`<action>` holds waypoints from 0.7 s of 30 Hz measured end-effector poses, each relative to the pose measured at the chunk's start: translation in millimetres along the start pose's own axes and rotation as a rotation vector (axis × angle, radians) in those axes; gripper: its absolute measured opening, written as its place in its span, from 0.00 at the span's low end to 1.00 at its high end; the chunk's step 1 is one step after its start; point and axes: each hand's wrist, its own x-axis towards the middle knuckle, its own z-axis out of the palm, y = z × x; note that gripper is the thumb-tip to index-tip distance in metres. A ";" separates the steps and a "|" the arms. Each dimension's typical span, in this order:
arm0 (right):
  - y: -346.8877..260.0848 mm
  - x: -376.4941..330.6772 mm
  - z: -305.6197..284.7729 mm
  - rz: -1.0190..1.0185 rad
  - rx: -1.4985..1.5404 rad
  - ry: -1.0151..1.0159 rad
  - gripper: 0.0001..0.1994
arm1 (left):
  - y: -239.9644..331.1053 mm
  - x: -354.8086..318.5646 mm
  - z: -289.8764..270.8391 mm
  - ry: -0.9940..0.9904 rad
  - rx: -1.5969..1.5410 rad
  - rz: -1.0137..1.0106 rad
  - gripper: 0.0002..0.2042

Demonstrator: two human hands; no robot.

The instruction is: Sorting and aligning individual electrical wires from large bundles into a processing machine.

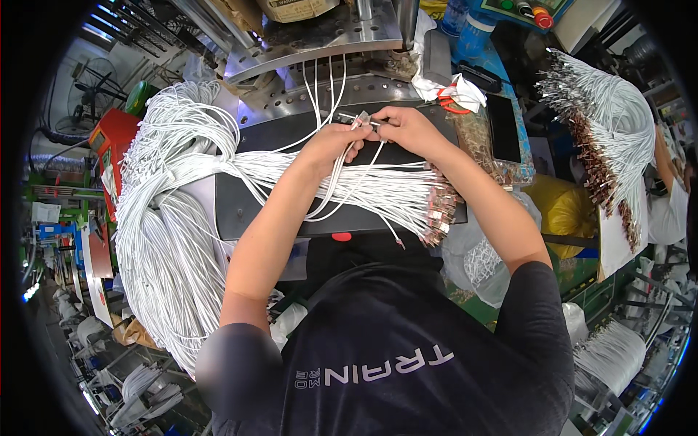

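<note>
- While our left hand (331,142) pinches a few thin white cables (336,182), our right hand (407,127) closes its fingertips on a small metal connector (362,118) at their ends, above the black work mat (291,211).
- Beneath our wrists, a wide bundle of white cables (174,218) crosses the mat, its metal-tipped ends (436,211) lying at the right edge.
- Behind our hands stands a steel press machine (320,36).

Cluttered workshop, standing fan (93,91), metal machine (320,33)
</note>
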 end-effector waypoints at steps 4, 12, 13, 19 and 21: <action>-10.0 -2.8 -2.4 0.011 -0.008 0.015 0.16 | 6.8 -8.4 4.5 0.020 0.013 -0.013 0.15; -25.7 -6.1 -8.3 0.105 0.051 -0.059 0.17 | 7.6 -10.4 2.5 -0.070 0.056 -0.055 0.15; -23.1 -5.6 -8.5 0.102 0.053 -0.051 0.17 | 7.9 -10.5 3.1 -0.047 0.057 -0.055 0.15; 0.2 -2.0 -1.7 -0.038 -0.052 0.039 0.17 | 1.2 -4.2 -0.9 0.010 -0.018 -0.039 0.15; 3.7 1.0 0.2 -0.079 -0.119 0.079 0.17 | -0.1 -0.7 0.9 0.009 -0.011 0.001 0.15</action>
